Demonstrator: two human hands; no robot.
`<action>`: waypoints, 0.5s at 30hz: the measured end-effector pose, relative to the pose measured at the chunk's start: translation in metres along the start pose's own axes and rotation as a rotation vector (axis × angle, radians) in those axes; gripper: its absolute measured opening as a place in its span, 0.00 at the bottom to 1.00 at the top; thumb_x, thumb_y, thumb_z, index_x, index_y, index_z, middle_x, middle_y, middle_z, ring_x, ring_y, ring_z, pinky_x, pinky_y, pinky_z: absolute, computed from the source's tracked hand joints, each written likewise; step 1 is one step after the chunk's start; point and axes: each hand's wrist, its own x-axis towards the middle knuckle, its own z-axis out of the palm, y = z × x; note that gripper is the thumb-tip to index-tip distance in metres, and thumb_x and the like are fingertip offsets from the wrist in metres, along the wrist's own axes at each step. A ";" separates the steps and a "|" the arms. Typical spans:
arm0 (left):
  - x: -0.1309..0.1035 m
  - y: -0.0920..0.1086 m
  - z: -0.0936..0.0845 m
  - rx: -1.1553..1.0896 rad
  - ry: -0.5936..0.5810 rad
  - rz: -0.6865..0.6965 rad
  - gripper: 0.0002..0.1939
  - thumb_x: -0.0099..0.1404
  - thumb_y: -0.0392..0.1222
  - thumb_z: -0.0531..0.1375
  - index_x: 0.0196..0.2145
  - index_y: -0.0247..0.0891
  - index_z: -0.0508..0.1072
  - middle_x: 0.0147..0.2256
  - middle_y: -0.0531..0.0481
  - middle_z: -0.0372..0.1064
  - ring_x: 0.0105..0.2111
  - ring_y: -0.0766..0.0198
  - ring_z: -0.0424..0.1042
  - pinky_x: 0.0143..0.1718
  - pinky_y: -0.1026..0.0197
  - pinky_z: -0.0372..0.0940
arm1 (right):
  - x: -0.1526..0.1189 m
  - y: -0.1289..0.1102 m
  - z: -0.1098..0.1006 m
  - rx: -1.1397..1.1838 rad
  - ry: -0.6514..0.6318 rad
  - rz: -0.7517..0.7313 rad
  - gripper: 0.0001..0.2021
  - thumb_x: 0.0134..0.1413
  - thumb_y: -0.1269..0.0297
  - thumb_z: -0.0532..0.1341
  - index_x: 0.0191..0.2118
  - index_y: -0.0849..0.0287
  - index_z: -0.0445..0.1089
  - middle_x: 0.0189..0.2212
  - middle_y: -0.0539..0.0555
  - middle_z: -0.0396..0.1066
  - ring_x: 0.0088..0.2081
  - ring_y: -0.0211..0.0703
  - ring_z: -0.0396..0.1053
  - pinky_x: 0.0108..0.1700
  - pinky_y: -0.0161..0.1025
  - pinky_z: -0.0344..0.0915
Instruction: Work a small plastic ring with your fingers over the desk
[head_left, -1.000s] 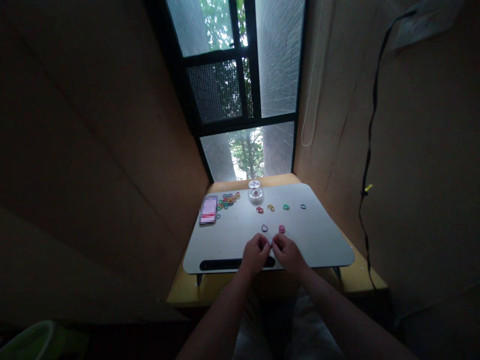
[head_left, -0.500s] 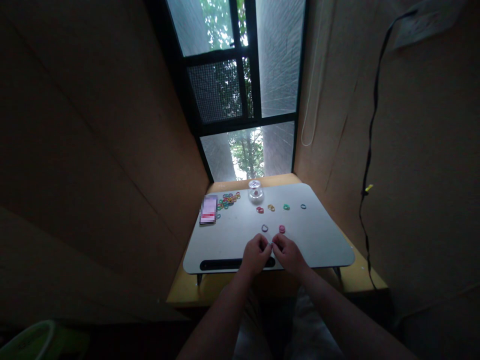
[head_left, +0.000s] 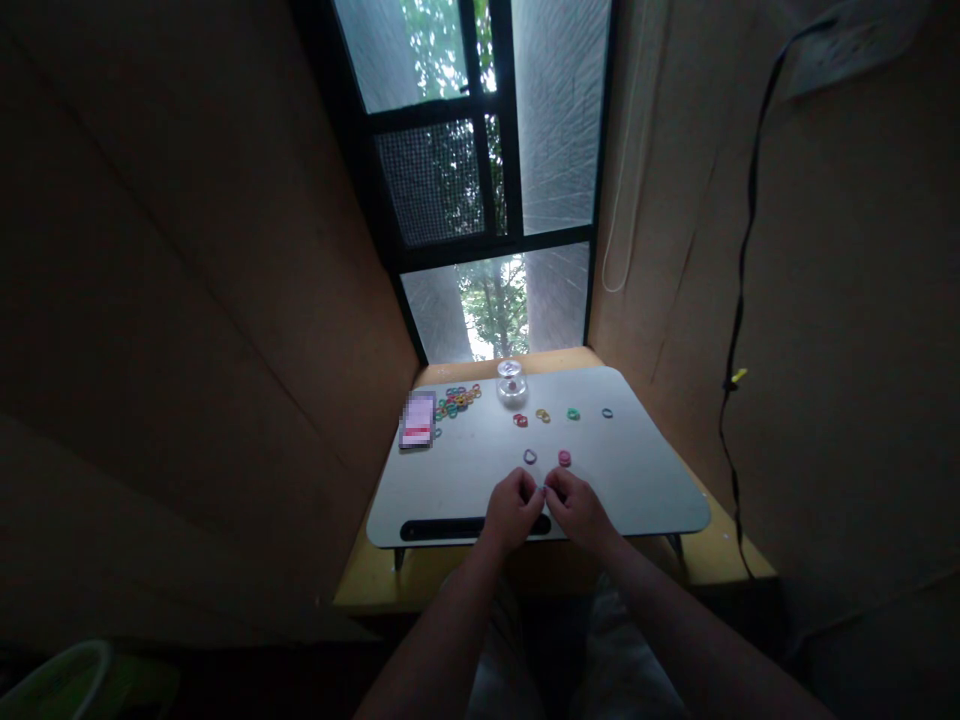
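My left hand (head_left: 514,503) and my right hand (head_left: 574,503) meet at the fingertips over the front of a white lap table (head_left: 450,482). Both are pinched closed; whatever lies between the fingers is too small to make out. Just beyond them are a pale purple band (head_left: 529,457) and pink bands (head_left: 564,458). Farther back, in a row, lie red bands (head_left: 520,421), yellow bands (head_left: 543,416), green bands (head_left: 573,414) and a dark teal band (head_left: 607,413). A mixed pile of colored bands (head_left: 457,402) sits at the back left.
A phone (head_left: 417,420) with a blurred screen lies at the table's left edge. A clear round container (head_left: 512,385) stands at the back. The black slot (head_left: 442,530) runs along the front edge. A black cable (head_left: 739,290) hangs on the right wall; a green basket (head_left: 97,680) is at lower left.
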 end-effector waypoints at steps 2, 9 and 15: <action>0.000 0.000 0.000 -0.005 0.000 0.002 0.09 0.60 0.43 0.58 0.27 0.38 0.63 0.22 0.58 0.60 0.23 0.69 0.57 0.26 0.65 0.52 | 0.000 0.000 0.000 0.004 -0.002 0.001 0.05 0.54 0.66 0.54 0.28 0.56 0.60 0.22 0.46 0.62 0.26 0.37 0.61 0.29 0.34 0.55; -0.001 0.002 -0.001 -0.006 0.000 0.003 0.09 0.61 0.44 0.58 0.27 0.38 0.64 0.22 0.58 0.60 0.23 0.69 0.57 0.26 0.65 0.52 | 0.000 -0.001 0.000 -0.005 0.002 0.000 0.04 0.54 0.67 0.54 0.28 0.57 0.61 0.22 0.46 0.62 0.25 0.37 0.61 0.29 0.34 0.55; -0.001 0.001 0.000 -0.003 0.000 0.013 0.09 0.61 0.44 0.58 0.27 0.38 0.63 0.22 0.58 0.59 0.23 0.69 0.57 0.26 0.65 0.52 | -0.001 0.000 0.000 -0.003 -0.001 -0.008 0.05 0.54 0.67 0.54 0.28 0.57 0.61 0.22 0.46 0.62 0.26 0.37 0.61 0.30 0.34 0.55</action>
